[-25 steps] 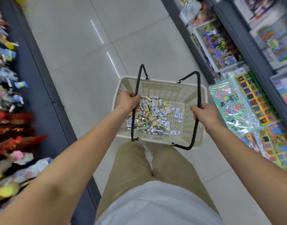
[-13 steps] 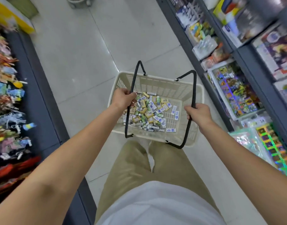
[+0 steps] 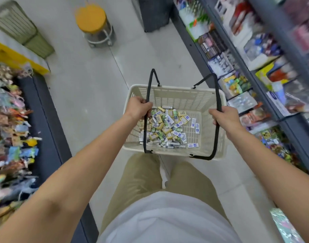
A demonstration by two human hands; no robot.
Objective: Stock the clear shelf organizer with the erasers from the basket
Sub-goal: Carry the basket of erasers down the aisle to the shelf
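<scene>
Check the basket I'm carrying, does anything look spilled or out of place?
Nothing stands out. The erasers lie in a loose heap inside the basket, none visible on the floor; the left hand and right hand each grip one of its handles.

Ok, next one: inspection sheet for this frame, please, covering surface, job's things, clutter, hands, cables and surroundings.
Surface: pale tiled floor of a shop aisle.
Job's things: cream basket holding a heap of erasers; clear organizer not seen.
Clutter: yellow-topped stool and green crate ahead.
Hands: left hand and right hand each grip a black handle.
Cables: nothing seen.
Surroundings: stocked shelves right, blurred display left.
</scene>
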